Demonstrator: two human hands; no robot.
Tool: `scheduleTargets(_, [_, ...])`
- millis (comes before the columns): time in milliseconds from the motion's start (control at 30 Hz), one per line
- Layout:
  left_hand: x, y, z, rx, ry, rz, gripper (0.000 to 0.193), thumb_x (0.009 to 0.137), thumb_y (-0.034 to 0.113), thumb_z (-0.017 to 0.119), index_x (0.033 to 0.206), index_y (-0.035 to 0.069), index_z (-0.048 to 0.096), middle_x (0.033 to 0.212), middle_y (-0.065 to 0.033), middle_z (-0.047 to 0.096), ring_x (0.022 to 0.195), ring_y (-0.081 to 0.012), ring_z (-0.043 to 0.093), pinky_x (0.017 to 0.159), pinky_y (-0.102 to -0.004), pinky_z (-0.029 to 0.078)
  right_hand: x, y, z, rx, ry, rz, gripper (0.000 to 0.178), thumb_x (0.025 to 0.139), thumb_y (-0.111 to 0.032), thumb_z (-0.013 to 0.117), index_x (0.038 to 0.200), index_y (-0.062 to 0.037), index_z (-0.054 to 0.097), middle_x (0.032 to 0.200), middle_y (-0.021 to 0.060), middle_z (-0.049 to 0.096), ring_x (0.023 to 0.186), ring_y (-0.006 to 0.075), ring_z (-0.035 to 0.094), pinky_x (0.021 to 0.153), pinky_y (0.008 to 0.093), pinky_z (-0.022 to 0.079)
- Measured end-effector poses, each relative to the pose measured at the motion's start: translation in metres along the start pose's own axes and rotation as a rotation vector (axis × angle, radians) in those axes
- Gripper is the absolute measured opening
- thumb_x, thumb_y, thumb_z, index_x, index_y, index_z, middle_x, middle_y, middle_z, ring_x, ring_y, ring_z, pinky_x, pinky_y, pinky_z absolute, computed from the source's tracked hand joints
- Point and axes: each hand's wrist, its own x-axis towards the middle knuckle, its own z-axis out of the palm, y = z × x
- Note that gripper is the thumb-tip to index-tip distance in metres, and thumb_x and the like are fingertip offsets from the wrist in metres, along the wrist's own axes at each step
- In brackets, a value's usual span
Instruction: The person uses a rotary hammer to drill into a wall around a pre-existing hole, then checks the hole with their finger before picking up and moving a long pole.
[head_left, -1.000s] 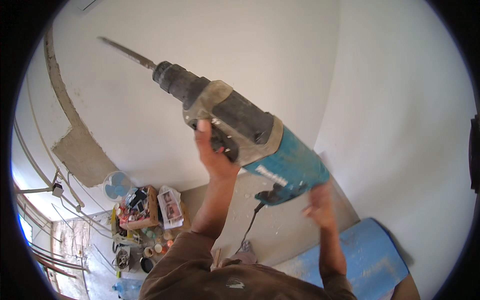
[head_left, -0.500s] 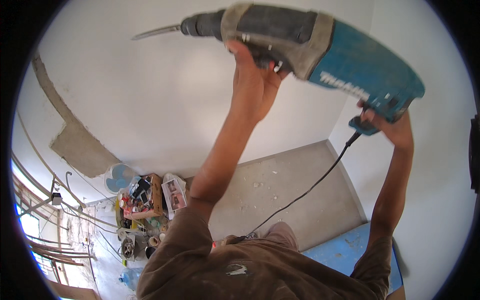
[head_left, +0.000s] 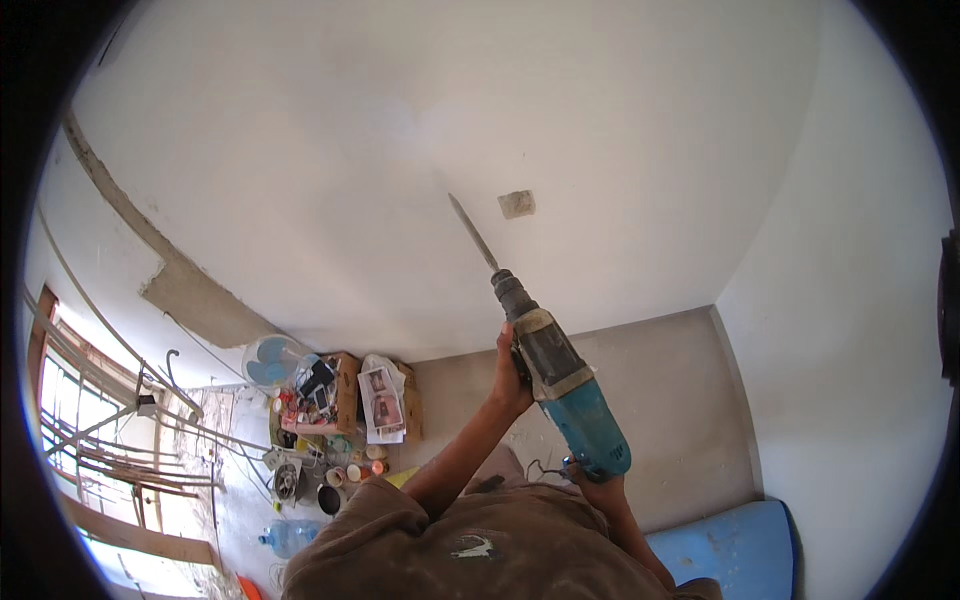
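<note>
I hold a teal and black rotary hammer drill (head_left: 585,420) at waist height, tilted with its pointed chisel bit (head_left: 473,230) toward the white wall (head_left: 400,160). My left hand (head_left: 512,376) is closed around the front of the tool, thumb up beside the collar; its other fingers are mostly hidden. At the back end, my right hand (head_left: 600,489) grips the rear handle, partly covered by the housing. The bit's tip appears left of a small square of bare plaster (head_left: 517,204) in the wall; whether it touches the wall cannot be told.
Boxes of tools and odds and ends (head_left: 345,390), a clear bucket (head_left: 270,360), tins and a water bottle (head_left: 290,538) crowd the floor at left. Loose conduits (head_left: 110,345) hang there. A blue board (head_left: 728,548) lies at lower right. A cord trails near my feet.
The drill has come down from high at the upper right to waist level, swinging its bit from leftward to forward. Both hands have stayed on it. The square plaster patch has come into sight.
</note>
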Motion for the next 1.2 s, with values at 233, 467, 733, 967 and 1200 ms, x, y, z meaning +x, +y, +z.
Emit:
scheduleTargets(233, [0.015,-0.008,-0.016,0.056,0.037,-0.033,0.08,0.084,0.071,0.043,0.133,0.008,0.041,0.125,-0.0136,0.053,0.116,-0.0289,0.052,0.102,-0.0461,0.04,0.016,0.015,-0.016,-0.159,-0.211,0.152,0.036,0.081,-0.011,0.07,0.114,-0.0047,0.059,0.107,0.0065,0.061,0.1,0.0181,0.058,0.088,0.0331,0.046])
scheduleTargets(467, [0.038,0.027,-0.063,0.133,-0.117,-0.259,0.074,0.086,0.064,0.047,0.134,0.008,0.04,0.129,-0.013,0.05,0.12,-0.0285,0.048,0.105,-0.0459,0.035,0.011,0.052,0.004,-0.127,-0.188,0.456,0.07,0.074,-0.03,0.075,0.132,-0.0051,0.046,0.131,0.0151,0.05,0.125,0.0252,0.045,0.106,0.0357,0.033])
scheduleTargets(733, [0.095,0.044,-0.107,0.141,-0.049,-0.583,0.057,0.087,0.051,0.059,0.125,0.01,0.047,0.12,-0.0096,0.056,0.113,-0.0241,0.054,0.101,-0.0419,0.04,0.014,0.085,0.086,-0.29,0.179,0.13,0.038,0.079,-0.012,0.069,0.115,-0.0031,0.059,0.108,0.0109,0.063,0.104,0.0205,0.059,0.092,0.0355,0.044])
scheduleTargets(967, [0.136,0.092,-0.138,0.127,-0.143,-0.629,0.047,0.088,0.049,0.057,0.113,0.009,0.052,0.102,-0.0086,0.06,0.097,-0.0232,0.06,0.091,-0.0402,0.047,0.078,0.028,0.206,-0.275,0.484,0.059,0.045,0.078,-0.003,0.067,0.12,-0.0003,0.051,0.108,0.0103,0.06,0.102,0.019,0.057,0.09,0.0324,0.044])
scheduleTargets(1200, [0.175,0.121,-0.171,0.245,-0.154,-0.599,0.047,0.091,0.052,0.051,0.111,0.009,0.051,0.095,-0.0073,0.059,0.089,-0.0207,0.06,0.083,-0.0382,0.051,0.123,0.046,0.26,-0.012,0.407,0.155,0.086,0.072,-0.003,0.067,0.144,-0.001,0.021,0.137,0.0173,0.041,0.125,0.0242,0.044,0.103,0.0348,0.034])
